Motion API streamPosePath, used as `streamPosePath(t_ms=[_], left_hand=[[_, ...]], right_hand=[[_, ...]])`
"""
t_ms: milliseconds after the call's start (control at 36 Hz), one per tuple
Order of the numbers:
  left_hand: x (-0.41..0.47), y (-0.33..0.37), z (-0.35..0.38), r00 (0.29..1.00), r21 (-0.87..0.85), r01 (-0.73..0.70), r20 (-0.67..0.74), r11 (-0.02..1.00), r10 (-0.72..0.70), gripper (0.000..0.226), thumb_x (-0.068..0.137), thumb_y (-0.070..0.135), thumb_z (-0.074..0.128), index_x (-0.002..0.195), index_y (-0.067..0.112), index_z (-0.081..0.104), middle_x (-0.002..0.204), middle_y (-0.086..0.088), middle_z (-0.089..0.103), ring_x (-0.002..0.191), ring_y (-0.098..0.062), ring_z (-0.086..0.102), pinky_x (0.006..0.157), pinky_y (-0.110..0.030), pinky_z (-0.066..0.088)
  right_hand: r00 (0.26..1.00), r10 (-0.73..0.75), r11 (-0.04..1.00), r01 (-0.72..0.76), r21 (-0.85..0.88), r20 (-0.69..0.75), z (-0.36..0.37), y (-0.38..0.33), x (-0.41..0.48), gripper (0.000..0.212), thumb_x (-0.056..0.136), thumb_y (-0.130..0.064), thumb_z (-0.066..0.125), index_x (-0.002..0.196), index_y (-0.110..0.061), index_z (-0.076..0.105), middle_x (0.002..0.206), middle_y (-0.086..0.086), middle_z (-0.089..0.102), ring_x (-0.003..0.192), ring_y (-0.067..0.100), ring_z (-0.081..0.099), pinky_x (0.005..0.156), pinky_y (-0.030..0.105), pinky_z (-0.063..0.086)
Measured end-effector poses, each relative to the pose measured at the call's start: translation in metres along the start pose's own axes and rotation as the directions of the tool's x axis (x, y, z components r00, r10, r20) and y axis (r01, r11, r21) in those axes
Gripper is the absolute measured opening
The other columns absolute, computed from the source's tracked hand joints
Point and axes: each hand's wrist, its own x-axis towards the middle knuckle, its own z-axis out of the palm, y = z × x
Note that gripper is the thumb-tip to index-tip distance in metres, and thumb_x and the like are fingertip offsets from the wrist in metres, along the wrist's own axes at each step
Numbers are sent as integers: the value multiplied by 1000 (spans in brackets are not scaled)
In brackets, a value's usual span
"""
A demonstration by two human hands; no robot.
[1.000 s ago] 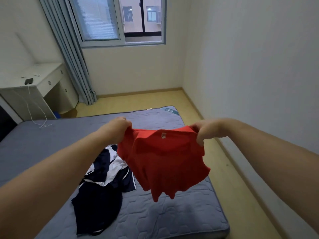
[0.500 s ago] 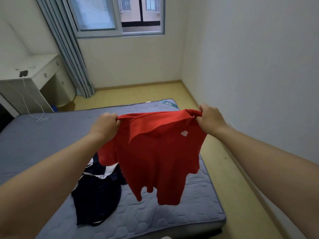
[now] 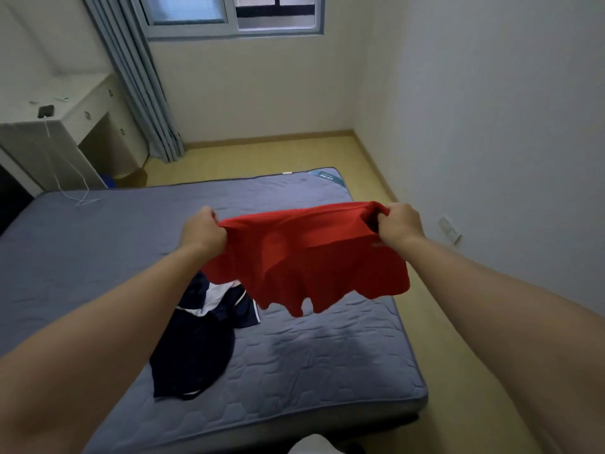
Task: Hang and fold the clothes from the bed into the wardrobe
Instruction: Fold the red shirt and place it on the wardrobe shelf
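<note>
1. Red shirt (image 3: 307, 257) hangs in the air above the bed (image 3: 98, 244), stretched wide between the two hands. Its top edge is pulled almost taut, and its lower part is rippled and flared, clear of the mattress.
2. The left hand (image 3: 203, 232) grips a bunch of red fabric at the shirt's left end, fingers curled tightly round it, with the bare forearm reaching in from the lower left.
3. The right hand (image 3: 397, 224) clenches the shirt's right end in the same way, knuckles up, with the cloth gathered inside the fist.
4. A navy garment (image 3: 196, 348) with white panels lies crumpled on the bed, below and to the left of the shirt. Its far end is hidden behind the shirt's lower edge.
5. The bed is a bare mattress with a grey-blue quilted cover, and a teal label (image 3: 325, 175) sits at its far right corner.
6. At the far left stands a white surface (image 3: 82, 103) with drawers. A small dark device (image 3: 45, 110) lies on it, and a white cable (image 3: 65, 172) trails from it down to the mattress's far corner.
7. A grey-blue curtain (image 3: 137, 86) hangs beside the window (image 3: 235, 14) on the far wall, and pale wooden floor (image 3: 262, 152) runs round the bed.
8. A wall socket (image 3: 450, 228) sits low on the right-hand wall.
9. A white rounded thing (image 3: 311, 445) shows at the bottom edge, but I cannot tell what it is.
</note>
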Motion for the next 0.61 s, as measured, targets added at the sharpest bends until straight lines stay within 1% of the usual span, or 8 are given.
streamPosePath(t_ms=[56, 139, 222, 278, 333, 417, 500, 611], left_hand=[[2, -2, 3, 998, -111, 60, 26, 992, -57, 20, 83, -7, 44, 85, 13, 42, 89, -21, 53, 91, -42, 57, 75, -51, 56], [5, -1, 2, 998, -137, 62, 28, 989, -58, 21, 83, -5, 42, 83, 16, 39, 82, -14, 49, 85, -37, 55, 71, -52, 53], [11, -1, -2, 999, -199, 45, 17, 979, -43, 18, 88, -1, 41, 97, 14, 44, 85, -11, 52, 83, -33, 54, 69, -49, 49], [13, -1, -4, 1000, -177, -27, 10, 984, 29, 30, 90, 1, 40, 117, 12, 49, 94, -10, 57, 87, -32, 55, 70, -41, 44], [12, -3, -6, 992, -124, -128, -9, 984, 128, 43, 88, -1, 38, 126, 15, 53, 98, -7, 58, 87, -28, 54, 74, -36, 40], [5, -6, -7, 976, -37, -216, 6, 976, 217, 47, 85, -3, 39, 122, 17, 60, 99, -10, 63, 86, -29, 55, 75, -33, 38], [-5, -12, 0, 973, -9, -191, 129, 982, 190, 40, 90, 3, 42, 119, 17, 66, 99, -4, 63, 90, -25, 55, 78, -32, 39], [-18, -27, 18, 940, -107, 9, 341, 994, 29, 28, 95, 12, 47, 98, -4, 70, 90, -13, 66, 83, -22, 57, 83, -45, 51]], right_hand=[[1000, -22, 1000, 21, -13, -14, 1, -1, -1, 22, 93, -12, 51, 98, -2, 70, 101, 22, 69, 96, 38, 64, 79, 39, 51], [995, -99, 994, 98, -57, -10, 0, -6, -3, 20, 92, -14, 50, 87, -14, 69, 95, 19, 69, 92, 36, 62, 72, 31, 41], [984, -178, 980, 174, -98, -26, -2, -9, -1, 21, 93, -17, 49, 92, -11, 69, 97, 21, 70, 92, 38, 63, 71, 33, 42], [973, -226, 968, 219, -126, -46, -2, -11, 1, 23, 96, -22, 48, 98, -11, 68, 101, 22, 69, 95, 42, 62, 72, 36, 42], [965, -257, 957, 247, -155, -51, -1, -10, 2, 26, 99, -26, 46, 105, -12, 67, 106, 23, 68, 98, 43, 60, 74, 38, 43], [948, -313, 930, 296, -216, -48, 1, -4, 0, 28, 99, -24, 46, 111, -7, 65, 107, 26, 65, 101, 44, 57, 82, 42, 45], [952, -307, 905, 296, -305, 14, 7, 5, -7, 32, 99, -28, 43, 110, -5, 63, 108, 28, 64, 101, 44, 58, 84, 44, 46], [964, -135, 875, 225, -429, 231, 16, 18, -20, 50, 93, -46, 30, 111, -15, 65, 117, 22, 65, 104, 39, 62, 85, 40, 49]])
